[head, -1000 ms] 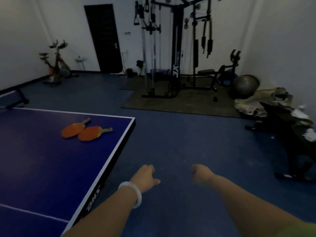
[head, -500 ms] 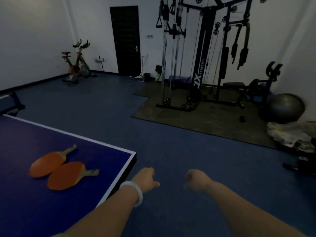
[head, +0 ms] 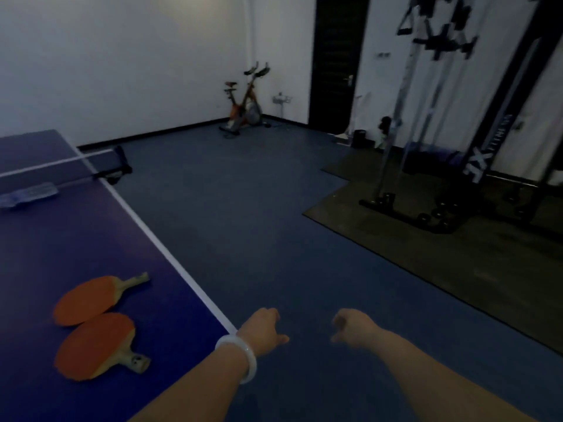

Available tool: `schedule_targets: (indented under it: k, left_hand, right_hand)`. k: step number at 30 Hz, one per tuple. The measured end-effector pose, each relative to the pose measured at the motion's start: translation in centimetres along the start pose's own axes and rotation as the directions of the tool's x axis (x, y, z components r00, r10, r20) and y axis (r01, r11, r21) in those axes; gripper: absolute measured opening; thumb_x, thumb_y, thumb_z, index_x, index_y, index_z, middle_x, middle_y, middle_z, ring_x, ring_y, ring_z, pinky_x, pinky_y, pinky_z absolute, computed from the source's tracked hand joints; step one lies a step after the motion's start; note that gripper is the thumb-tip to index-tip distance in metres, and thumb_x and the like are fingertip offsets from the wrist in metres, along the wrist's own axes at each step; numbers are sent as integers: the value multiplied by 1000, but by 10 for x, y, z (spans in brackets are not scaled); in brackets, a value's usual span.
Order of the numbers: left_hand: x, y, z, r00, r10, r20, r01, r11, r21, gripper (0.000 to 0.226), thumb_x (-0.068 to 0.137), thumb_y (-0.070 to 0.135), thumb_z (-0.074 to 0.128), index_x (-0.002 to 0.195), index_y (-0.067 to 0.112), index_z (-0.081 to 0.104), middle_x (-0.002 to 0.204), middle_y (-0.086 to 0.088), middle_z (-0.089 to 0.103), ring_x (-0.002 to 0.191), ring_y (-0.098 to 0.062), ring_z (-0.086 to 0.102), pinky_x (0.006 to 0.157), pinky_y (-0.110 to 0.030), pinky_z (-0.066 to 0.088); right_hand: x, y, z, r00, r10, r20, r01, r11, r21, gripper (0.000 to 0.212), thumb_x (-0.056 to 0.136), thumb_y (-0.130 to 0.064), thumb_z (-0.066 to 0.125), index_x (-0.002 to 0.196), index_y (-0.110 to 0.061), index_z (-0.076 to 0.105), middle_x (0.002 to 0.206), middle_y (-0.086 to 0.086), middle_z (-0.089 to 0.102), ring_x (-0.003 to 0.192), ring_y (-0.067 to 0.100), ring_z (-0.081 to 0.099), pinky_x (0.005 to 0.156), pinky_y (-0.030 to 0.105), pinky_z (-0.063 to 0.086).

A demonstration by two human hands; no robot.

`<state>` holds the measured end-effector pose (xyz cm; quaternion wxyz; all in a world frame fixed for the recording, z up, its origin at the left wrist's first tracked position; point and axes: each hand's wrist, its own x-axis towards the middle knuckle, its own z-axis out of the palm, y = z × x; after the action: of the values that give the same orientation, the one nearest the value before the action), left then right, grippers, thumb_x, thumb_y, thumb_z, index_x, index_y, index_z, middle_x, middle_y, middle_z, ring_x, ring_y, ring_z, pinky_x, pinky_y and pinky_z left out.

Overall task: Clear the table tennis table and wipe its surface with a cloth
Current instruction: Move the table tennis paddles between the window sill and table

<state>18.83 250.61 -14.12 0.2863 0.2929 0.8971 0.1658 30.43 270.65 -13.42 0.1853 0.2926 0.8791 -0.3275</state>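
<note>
Two orange paddles (head: pixel 94 327) flat on blue table (head: pixel 61 239), near right corner, blades touching. Plastic bottle (head: pixel 29 194) lying far by net (head: pixel 58 166). Left hand (head: pixel 263 332) with white bracelet (head: pixel 240 357) over table corner, fingers loosely curled, holding nothing. Right hand (head: pixel 353 328) over floor, curled, empty. Exercise bike (head: pixel 245 102) far, black door (head: pixel 336 62), cable machine (head: pixel 475 117) right, "FITNESS" partly readable, blurred.

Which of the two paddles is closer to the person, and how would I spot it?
Start at the blue table tennis table on the left. Two orange paddles lie near its right edge. The nearer paddle is lower in view; its handle points toward the left hand, unlike the farther paddle.
</note>
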Motion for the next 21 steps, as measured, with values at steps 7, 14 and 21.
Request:
schedule_targets:
  k: [7,14,21]
  left_hand:
    - [38,-29,-29,951,-290,-105,273,950,-151,50,92,38,63,131,11,46,131,-6,45,113,-20,51,95,-31,47]
    - [76,-87,-72,863,-468,-190,398,862,-313,47,92,34,63,132,14,47,130,-3,45,112,-16,51,96,-27,46]
    - [93,-150,-99,752,-622,-219,486,747,-454,45,90,37,65,128,18,49,127,0,46,105,-12,50,91,-25,45]
  right_hand:
    - [117,-70,-29,955,-234,185,257,959,-118,30,88,-24,72,112,-22,54,114,-5,52,99,10,54,77,20,45]
    - [202,-166,-16,880,-345,327,408,901,-149,34,88,-22,72,118,-19,56,119,-2,54,104,13,56,84,23,48]
    - [270,-267,13,782,-454,427,549,826,-129,31,87,-22,73,113,-18,57,114,-1,56,103,14,58,82,24,51]
